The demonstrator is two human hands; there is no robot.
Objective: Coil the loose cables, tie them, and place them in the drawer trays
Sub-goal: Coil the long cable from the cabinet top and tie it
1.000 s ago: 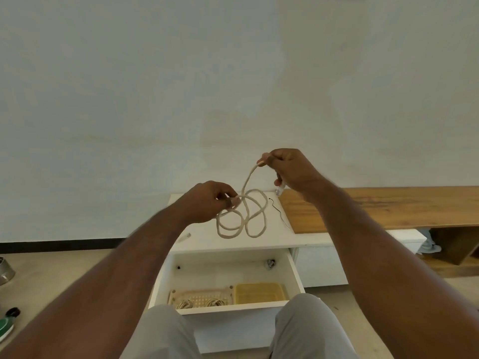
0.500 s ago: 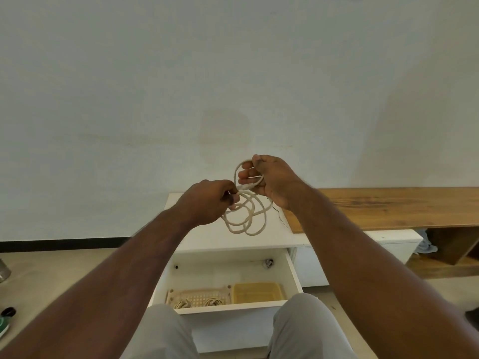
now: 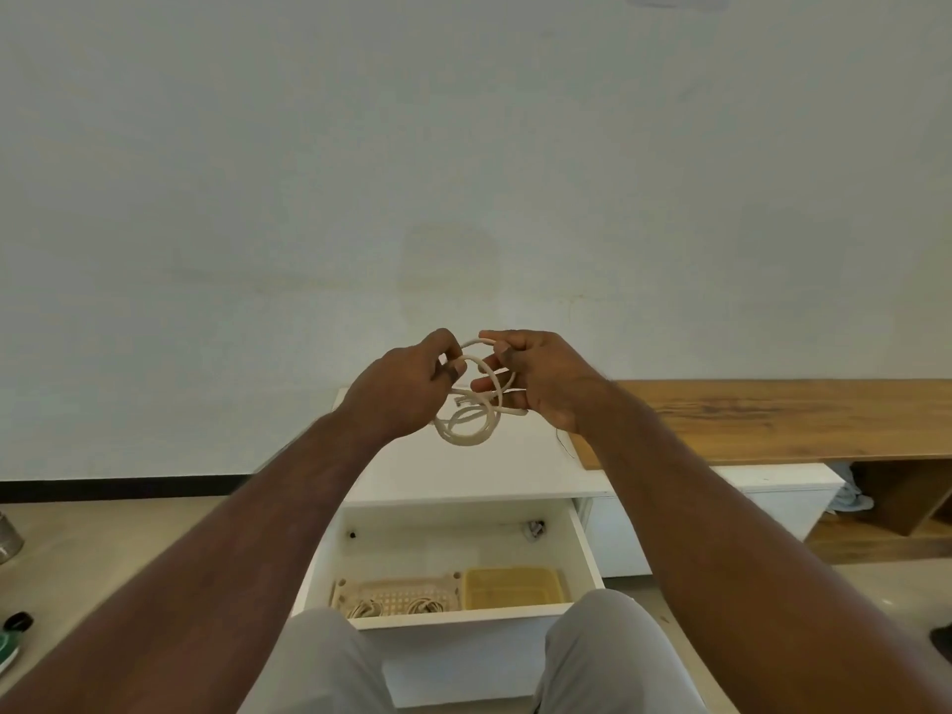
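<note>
A cream cable (image 3: 466, 430) hangs in several small loops between my two hands, held in the air above a white cabinet top (image 3: 463, 471). My left hand (image 3: 407, 383) pinches the loops on the left side. My right hand (image 3: 536, 378) grips the top loop and a loose end on the right. Below, the white drawer (image 3: 584, 538) stands pulled out. A beige perforated tray (image 3: 396, 592) inside it holds two coiled cables (image 3: 394, 606), and a yellow tray (image 3: 512, 587) sits beside it on the right.
A thin black wire (image 3: 564, 445) lies on the cabinet top by a wooden bench top (image 3: 772, 420). My knees in grey trousers (image 3: 597, 657) are at the drawer front. A metal can (image 3: 7, 538) and a green object (image 3: 10, 646) sit on the floor at left.
My right hand came down and left from its raised position, adding the stretched length to the coil. Both hands then rose slightly and now meet at the top of the loops.
</note>
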